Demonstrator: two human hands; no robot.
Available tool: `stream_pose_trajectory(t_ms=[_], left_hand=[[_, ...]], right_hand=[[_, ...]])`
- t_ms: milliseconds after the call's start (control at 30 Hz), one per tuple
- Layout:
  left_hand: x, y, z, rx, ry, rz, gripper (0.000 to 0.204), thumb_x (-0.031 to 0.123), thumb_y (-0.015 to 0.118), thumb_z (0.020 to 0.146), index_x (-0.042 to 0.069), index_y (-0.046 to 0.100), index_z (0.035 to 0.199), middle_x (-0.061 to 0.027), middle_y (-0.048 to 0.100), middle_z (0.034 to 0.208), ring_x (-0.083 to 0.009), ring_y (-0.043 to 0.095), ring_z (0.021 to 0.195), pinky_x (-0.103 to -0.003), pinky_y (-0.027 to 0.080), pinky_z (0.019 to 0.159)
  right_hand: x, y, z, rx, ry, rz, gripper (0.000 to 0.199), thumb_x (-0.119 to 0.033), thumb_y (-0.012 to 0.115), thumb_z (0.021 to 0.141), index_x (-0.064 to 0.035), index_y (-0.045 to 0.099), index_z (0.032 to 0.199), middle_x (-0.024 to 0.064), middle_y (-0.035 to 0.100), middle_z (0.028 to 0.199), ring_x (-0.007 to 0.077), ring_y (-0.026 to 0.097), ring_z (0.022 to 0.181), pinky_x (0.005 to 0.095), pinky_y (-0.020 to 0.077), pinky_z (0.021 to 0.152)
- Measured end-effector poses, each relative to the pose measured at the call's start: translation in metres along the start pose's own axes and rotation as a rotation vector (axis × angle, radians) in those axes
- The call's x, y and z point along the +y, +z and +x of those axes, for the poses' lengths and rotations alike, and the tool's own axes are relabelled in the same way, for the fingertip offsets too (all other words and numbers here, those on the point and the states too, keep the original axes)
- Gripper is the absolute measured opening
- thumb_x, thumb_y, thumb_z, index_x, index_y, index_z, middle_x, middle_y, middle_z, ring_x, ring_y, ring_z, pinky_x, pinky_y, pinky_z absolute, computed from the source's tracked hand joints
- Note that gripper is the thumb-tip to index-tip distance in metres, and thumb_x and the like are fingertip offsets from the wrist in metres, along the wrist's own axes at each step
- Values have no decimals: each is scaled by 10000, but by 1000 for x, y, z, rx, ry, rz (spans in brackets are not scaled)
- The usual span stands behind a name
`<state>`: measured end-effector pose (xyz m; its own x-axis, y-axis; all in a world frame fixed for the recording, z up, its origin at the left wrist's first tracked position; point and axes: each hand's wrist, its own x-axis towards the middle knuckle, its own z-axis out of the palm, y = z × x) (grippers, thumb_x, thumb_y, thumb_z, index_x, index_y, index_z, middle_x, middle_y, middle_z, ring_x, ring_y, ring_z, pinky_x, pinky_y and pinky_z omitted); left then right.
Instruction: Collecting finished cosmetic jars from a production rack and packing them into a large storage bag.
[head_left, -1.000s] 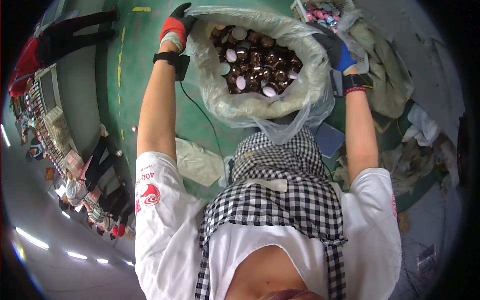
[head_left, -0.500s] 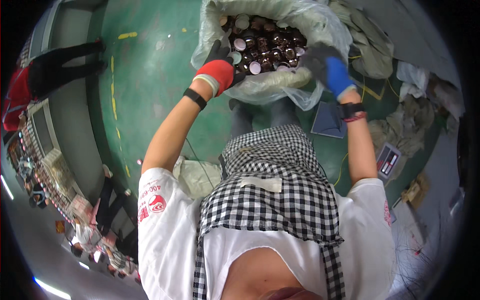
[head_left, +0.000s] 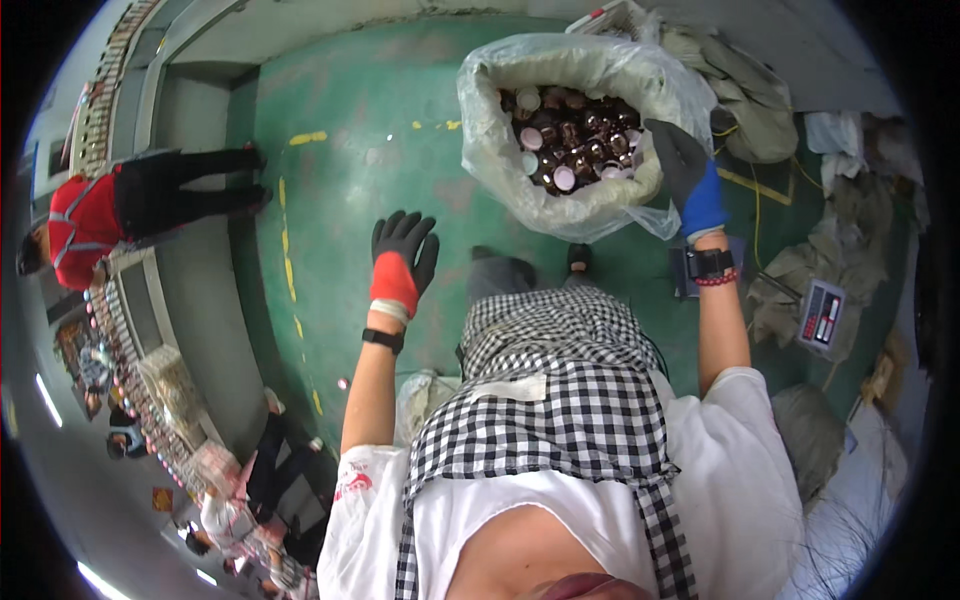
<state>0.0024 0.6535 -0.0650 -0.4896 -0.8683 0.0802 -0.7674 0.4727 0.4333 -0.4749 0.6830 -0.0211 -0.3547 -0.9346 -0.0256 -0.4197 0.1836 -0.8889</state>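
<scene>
Big clear plastic bag (head_left: 590,130) stands on the green floor (head_left: 350,200) just ahead of the person's feet, mouth open w/ rim rolled outward, packed near the top w/ small dark brown glass bottles (head_left: 575,140), some showing pale or pink caps. Right hand (head_left: 685,175), in a dark glove w/ blue cuff, is closed on the bag's right rim, fingers hooked over the rolled film; can't tell if it pinches film only or touches a bottle too. Left hand (head_left: 402,255), dark glove w/ red cuff, hangs in the air w/ fingers spread, holding nothing, well apart from the bag on its left side. Handling, as a judgement: load prob heavy & fragile, glass on glass, so it'd clink & could crack if dropped or tipped; film is thin, soft, slippery under gloves & could stretch or tear if pulled at one spot. Best hold looks like the rolled rim, bunched thick, both sides, or under the bulging belly rather than the loose skirt of film at the base. Other containers: grey-beige sacks (head_left: 745,110) lie slumped behind & right of the bag, contents not visible. A small scale w/ a red display (head_left: 822,315) sits on the floor right of the person. Checked apron (head_left: 560,400) over a white shirt fills the lower view. Another person in red & black (head_left: 120,205) stands far left.
</scene>
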Motion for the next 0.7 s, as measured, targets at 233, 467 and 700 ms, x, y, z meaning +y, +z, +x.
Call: stream_pose_trajectory(t_ms=[233, 467, 700], left_hand=[[-114, -19, 12, -83, -9, -35, 266, 183, 722, 978, 139, 787, 1232, -162, 756, 1313, -421, 628, 1325, -573, 409, 1190], [-249, -92, 58, -47, 1, -72, 253, 234, 705, 978, 133, 790, 1194, -154, 761, 1269, -414, 635, 1289, -602, 401, 1180], [-351, -95, 172, -205, 22, -6, 317, 322, 746, 954, 167, 794, 1226, -140, 747, 1347, -391, 617, 1374, -579, 359, 1253]], right_hand=[[-36, 82, 29, 141, 4, 33, 398, -258, 639, 1116, 29, 730, 1376, 112, 781, 1324, 177, 704, 1202, 327, 516, 1083], [-121, 167, 75, 136, 76, 37, 401, -207, 533, 1141, 12, 694, 1435, 115, 729, 1419, 217, 667, 1322, 352, 478, 1155], [-120, 209, 192, 312, 343, 415, 710, -532, 670, 1056, -117, 548, 1619, 91, 675, 1514, 211, 638, 1360, 387, 445, 1190]])
